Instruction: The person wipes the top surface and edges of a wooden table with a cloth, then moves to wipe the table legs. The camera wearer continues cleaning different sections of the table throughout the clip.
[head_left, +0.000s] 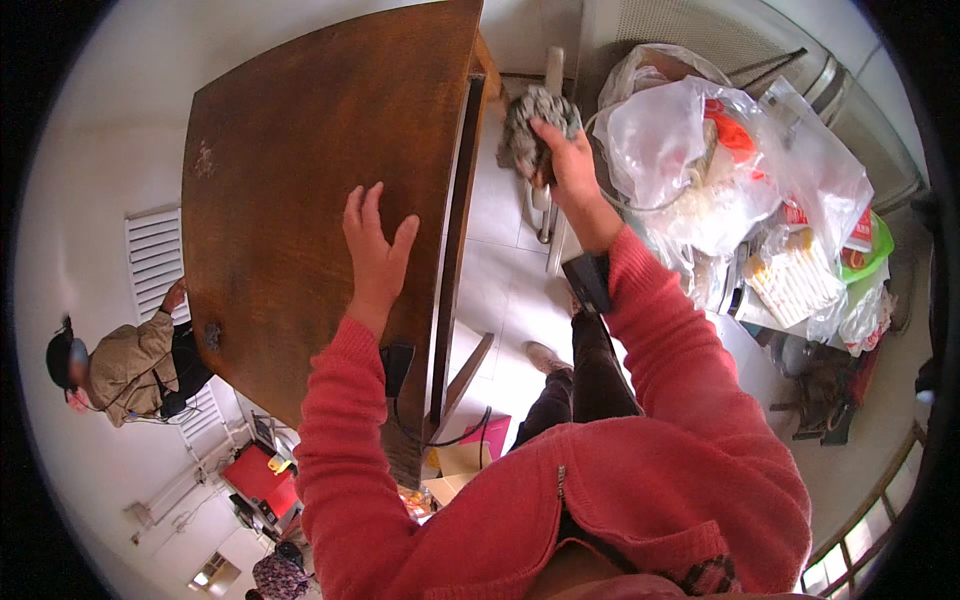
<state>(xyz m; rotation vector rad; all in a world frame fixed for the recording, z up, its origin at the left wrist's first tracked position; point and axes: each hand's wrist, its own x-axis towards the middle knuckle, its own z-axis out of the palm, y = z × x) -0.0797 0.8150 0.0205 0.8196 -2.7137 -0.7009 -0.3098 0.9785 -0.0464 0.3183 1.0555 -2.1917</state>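
Note:
A bunched grey patterned cloth (531, 124) is gripped in my right hand (574, 165), raised beside the right edge of a dark brown wooden table (300, 180). My left hand (376, 247) appears over the tabletop with its fingers apart and nothing in them; whether it touches the wood I cannot tell. The tabletop has a pale worn patch (204, 157) near its far left side and a dark mark (213, 337) at the lower left. A narrow gap runs along the table's right side, under the top.
To the right, a perforated metal bench (675, 30) carries clear plastic bags (660, 142), a pack of white sticks (796, 281) and a green bowl (874, 247). Another person (139, 367) is beyond the table's left edge. Cardboard (457, 461) and a black cable (457, 442) lie low near my body.

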